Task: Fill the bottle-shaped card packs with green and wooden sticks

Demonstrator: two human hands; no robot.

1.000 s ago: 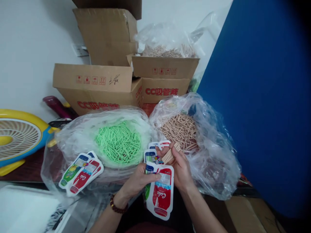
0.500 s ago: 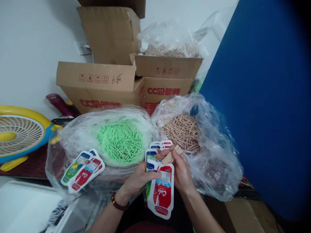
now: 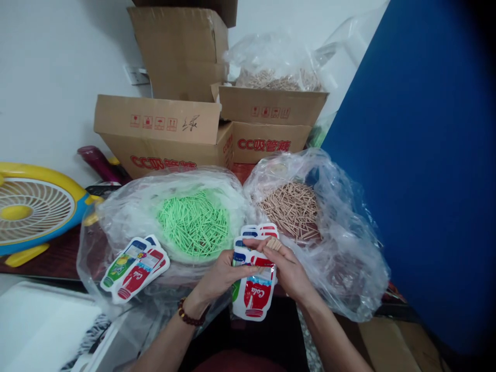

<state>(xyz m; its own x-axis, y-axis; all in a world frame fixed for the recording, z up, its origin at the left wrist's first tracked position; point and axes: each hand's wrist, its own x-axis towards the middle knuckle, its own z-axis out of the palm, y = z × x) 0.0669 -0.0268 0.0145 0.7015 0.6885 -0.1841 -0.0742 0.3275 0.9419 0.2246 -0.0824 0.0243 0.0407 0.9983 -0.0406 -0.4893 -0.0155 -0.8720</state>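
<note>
My left hand (image 3: 222, 273) pinches a bottle-shaped packet (image 3: 256, 295) printed red "Cola" beside a green half, its thumb lying across the upper part. Close on the right, my right hand (image 3: 285, 264) grips a short bundle of tan sticks (image 3: 273, 243), its fingers at the packet's top end. Whether any stick is inside the packet is hidden by the fingers. Behind both hands, more packets (image 3: 267, 229) with blue and red ends lie overlapping. Green sticks (image 3: 194, 223) fill an open plastic bag ahead on the left, and tan sticks (image 3: 292, 209) fill another on the right.
A small pile of packets (image 3: 134, 268) rests on the left bag's edge. Cardboard boxes (image 3: 158, 121) stand at the back. A yellow and blue fan (image 3: 36, 206) is at far left, and a blue panel (image 3: 418, 170) rises on the right.
The held packet has moved up, towards the bags. My right hand has turned, so the tan bundle shows less and sits at the packet's top end.
</note>
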